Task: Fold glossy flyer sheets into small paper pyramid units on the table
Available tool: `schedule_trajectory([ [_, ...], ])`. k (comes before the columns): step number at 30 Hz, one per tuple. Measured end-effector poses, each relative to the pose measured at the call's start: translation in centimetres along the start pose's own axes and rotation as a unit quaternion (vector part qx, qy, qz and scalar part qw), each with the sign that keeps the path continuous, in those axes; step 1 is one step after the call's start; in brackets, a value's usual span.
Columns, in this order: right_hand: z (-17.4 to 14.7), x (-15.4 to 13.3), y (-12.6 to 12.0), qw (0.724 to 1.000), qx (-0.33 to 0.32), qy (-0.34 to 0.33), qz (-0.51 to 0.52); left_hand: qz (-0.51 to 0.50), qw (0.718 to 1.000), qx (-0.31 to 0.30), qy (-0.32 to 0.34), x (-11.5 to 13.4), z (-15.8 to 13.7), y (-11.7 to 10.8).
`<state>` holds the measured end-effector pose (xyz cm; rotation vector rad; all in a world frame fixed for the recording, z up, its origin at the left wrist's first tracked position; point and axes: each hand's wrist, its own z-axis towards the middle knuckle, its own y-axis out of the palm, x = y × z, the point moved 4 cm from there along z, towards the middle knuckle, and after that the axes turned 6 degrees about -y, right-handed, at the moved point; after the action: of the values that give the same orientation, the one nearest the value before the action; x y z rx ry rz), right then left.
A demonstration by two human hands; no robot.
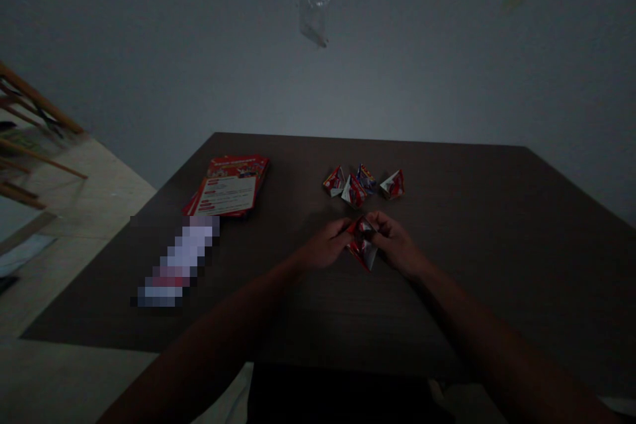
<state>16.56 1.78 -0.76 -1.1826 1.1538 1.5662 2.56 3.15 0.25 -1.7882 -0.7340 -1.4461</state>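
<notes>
The folded piece (365,254) near the centre looked like glossy printed paper, as did the leaflets (227,193) left of centre. The worktop (497,238) had a matt, wood-grained surface; at upper centre, a clear plastic strip (315,3) shone glossily.

At upper centre, a transparent plastic piece (315,3) is on the grey wall (173,46); wooden bars (42,99) show at far left; a pixelated object (179,260) lies at lower left.

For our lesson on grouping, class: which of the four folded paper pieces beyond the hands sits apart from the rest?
The rightmost piece: a gap separates it from the other three, which bunch together.
</notes>
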Motion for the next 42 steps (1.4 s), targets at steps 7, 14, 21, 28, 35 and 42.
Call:
schedule_trajectory([
  [7, -0.2, 0.4, 0.1, 0.999, 0.008, 0.031, 0.022, -0.007, 1.000, 0.002, 0.000, 0.5, -0.3, 0.1],
  [14, -0.1, 0.1, 0.5, 0.998, -0.015, 0.027, 0.046, -0.010, 0.999, 0.031, -0.015, 0.4, -0.3, -0.1],
  [21, -0.1, 0.0, 0.6, 0.999, -0.013, 0.027, 0.011, 0.044, 0.998, 0.047, 0.004, 1.2, -0.7, 0.0],
  [28, 0.0, 0.4, 0.2, 0.998, -0.008, 0.048, -0.028, 0.053, 0.996, 0.075, 0.015, 0.7, -0.5, 0.1],
  [35, 0.1, 0.5, 0.4, 0.999, -0.013, 0.049, -0.016, 0.042, 0.996, 0.076, 0.008, 0.4, -0.4, 0.2],
  [42, 0.0, 0.4, 0.7, 0.998, -0.020, 0.048, -0.021, 0.065, 0.995, 0.074, 0.006, 0.6, -0.5, 0.4],
])
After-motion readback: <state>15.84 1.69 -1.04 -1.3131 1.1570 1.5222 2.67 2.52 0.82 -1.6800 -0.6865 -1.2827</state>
